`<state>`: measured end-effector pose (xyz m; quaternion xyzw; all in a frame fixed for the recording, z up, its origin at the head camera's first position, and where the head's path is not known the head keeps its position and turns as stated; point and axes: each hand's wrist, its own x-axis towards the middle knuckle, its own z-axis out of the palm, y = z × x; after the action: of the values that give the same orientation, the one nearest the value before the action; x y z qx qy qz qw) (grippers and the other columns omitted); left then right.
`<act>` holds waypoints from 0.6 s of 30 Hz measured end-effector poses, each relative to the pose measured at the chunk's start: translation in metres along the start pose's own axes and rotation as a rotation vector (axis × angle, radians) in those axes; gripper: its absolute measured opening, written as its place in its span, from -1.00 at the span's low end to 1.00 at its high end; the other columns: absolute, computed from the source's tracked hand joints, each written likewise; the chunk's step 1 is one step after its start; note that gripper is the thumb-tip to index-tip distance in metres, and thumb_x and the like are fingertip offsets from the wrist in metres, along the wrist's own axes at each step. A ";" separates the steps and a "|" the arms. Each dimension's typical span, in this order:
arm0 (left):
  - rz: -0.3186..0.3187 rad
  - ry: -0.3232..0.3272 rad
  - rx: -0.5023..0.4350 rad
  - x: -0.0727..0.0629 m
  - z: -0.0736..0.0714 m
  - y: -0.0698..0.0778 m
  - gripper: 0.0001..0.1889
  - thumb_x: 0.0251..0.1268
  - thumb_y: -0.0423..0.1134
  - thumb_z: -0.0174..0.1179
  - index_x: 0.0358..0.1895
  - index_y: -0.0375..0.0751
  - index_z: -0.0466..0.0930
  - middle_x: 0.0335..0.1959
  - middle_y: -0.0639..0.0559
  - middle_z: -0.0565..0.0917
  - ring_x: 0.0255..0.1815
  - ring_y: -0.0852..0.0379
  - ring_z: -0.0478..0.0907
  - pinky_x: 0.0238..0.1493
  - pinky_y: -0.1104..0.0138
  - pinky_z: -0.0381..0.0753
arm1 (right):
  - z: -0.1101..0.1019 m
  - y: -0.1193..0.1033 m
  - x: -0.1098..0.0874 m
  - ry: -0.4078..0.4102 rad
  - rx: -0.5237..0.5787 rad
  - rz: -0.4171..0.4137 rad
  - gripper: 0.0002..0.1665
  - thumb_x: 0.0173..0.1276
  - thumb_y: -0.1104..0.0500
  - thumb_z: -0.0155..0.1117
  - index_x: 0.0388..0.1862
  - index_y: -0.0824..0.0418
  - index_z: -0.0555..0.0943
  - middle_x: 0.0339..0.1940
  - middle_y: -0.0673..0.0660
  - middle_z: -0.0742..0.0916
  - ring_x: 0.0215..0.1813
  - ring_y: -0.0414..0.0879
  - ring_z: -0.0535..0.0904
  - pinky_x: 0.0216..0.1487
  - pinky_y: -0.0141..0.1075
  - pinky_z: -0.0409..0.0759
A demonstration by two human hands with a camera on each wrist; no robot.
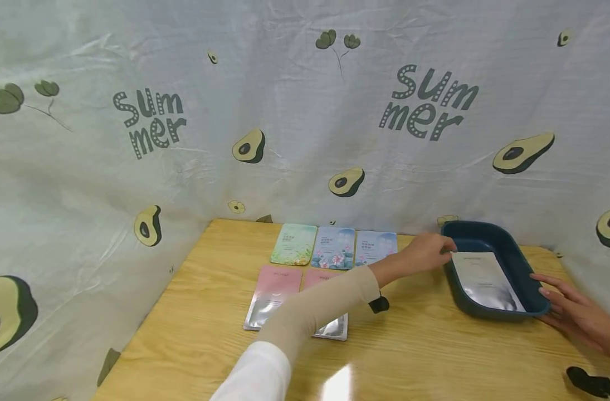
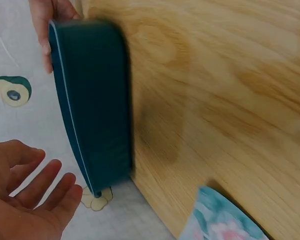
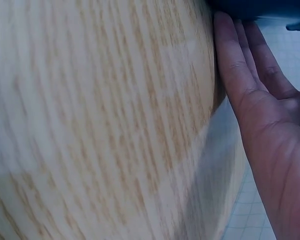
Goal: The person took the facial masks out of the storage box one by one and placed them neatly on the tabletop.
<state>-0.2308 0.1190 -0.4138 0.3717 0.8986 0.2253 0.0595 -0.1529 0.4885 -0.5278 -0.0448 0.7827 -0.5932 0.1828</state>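
Note:
My left hand [image 1: 427,253] is over the left rim of a dark teal plastic bin [image 1: 505,316] in the head view. In the left wrist view, the fingers of this hand [image 2: 32,192] are loosely bent, with nothing visible between them. A cream-and-silver flat sachet [image 1: 485,281] lies inside the bin, near these fingers. My right hand [image 1: 580,312] holds the bin's right end, with some fingers at the rim and others lower down. Seen from the right wrist, the extended fingers [image 3: 235,60] reach the bin's underside or lower wall.
Left of the bin lie a green sachet [image 1: 293,245], two blue floral sachets [image 1: 333,248] and two pink-and-silver sachets [image 1: 274,295], one partly behind my left sleeve. They rest on a wooden table [image 1: 184,334]. A printed avocado curtain [image 1: 284,111] hangs along the table's back edge.

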 end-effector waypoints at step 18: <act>-0.534 0.149 -0.308 0.089 0.032 0.071 -0.75 0.37 -0.11 0.36 0.05 0.29 0.75 -0.08 0.47 0.68 0.03 0.42 0.54 -0.17 0.55 0.55 | 0.009 -0.013 0.010 -0.117 0.140 -0.116 -0.40 0.76 0.15 -0.31 0.67 -0.16 0.00 0.40 -0.26 0.11 0.14 -0.64 0.43 0.01 -0.45 0.67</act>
<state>-0.2402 0.2368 -0.4045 0.0917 0.9217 0.3616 0.1062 -0.1608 0.4742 -0.5198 -0.1117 0.7233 -0.6525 0.1963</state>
